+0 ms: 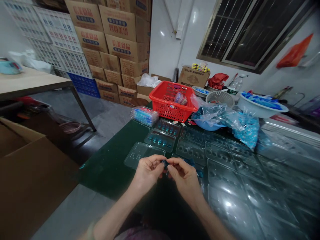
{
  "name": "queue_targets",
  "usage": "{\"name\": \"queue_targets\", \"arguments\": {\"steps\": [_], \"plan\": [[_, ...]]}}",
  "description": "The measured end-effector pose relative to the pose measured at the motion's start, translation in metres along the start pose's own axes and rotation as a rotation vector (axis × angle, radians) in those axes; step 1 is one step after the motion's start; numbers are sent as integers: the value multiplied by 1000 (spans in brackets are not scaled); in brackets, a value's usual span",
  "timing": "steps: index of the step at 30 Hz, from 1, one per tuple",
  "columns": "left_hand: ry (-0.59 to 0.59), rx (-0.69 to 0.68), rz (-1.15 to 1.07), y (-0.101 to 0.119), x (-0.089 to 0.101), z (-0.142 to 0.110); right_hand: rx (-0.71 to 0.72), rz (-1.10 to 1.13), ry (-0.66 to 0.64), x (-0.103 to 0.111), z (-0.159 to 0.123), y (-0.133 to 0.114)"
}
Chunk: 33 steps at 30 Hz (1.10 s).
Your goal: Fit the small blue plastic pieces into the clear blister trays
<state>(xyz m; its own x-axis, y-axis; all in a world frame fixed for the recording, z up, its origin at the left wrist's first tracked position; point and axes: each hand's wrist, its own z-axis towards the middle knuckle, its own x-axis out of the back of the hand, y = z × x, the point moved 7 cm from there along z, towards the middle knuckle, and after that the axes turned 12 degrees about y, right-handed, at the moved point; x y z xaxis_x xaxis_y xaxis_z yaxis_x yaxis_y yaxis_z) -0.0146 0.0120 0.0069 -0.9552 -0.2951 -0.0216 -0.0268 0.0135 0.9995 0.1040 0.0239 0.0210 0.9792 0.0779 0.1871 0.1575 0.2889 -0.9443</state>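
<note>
My left hand [149, 169] and my right hand [184, 171] meet over the dark green table [107, 166], fingertips nearly touching. Both pinch a small dark blue piece [165, 163], mostly covered by the fingers, its kind too small to tell. Just beyond my left hand lies a clear plastic tray [140, 151] with moulded hollows. Behind it, another clear tray [160, 139] has small blue pieces in a row. Several more blue bits [200, 173] show beside my right hand, partly hidden by it.
Clear trays [225, 180] cover the table's right side. At the back are a stack of packed trays [145, 116], a red basket [166, 110], a plastic bag [246, 128] of blue pieces and a white basin [265, 108]. An open carton [32, 180] stands at the left.
</note>
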Motion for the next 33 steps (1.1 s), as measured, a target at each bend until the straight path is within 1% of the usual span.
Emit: {"name": "queue_targets", "arguments": {"steps": [2,4,6,8,10,11,14,18,20,22,24,26,28,30,33], "plan": [[75,-133,125,8,4,-1,-13,6,-3,-3,1,1],[130,-278,233,16,7,-4,13,-23,22,-4,2,0],[123,-361,293,19,5,-8,94,-114,62,-2,2,-3],[71,-366,291,19,1,-10,212,-254,99,-1,1,-6],[36,-330,265,17,0,-11,316,-372,118,-1,-1,-8],[32,-309,247,16,0,-11,344,-406,120,-1,-2,-8],[52,-262,198,13,2,-9,352,-428,125,-1,-3,-6],[93,-261,161,15,4,-7,358,-391,125,-1,-3,-11],[108,-206,135,13,7,-6,311,-312,88,0,-3,-11],[92,-85,71,7,7,-4,198,-204,68,4,-1,-6],[36,41,-48,1,5,-3,68,-95,77,9,0,0],[-42,124,-184,-4,0,-3,-27,2,54,11,1,5],[-110,176,-286,-8,-4,-4,-75,77,-31,6,1,8],[-152,224,-349,-13,-8,-4,-87,133,-109,2,0,7],[-178,267,-384,-18,-10,-5,-99,180,-139,-1,0,8]]}}
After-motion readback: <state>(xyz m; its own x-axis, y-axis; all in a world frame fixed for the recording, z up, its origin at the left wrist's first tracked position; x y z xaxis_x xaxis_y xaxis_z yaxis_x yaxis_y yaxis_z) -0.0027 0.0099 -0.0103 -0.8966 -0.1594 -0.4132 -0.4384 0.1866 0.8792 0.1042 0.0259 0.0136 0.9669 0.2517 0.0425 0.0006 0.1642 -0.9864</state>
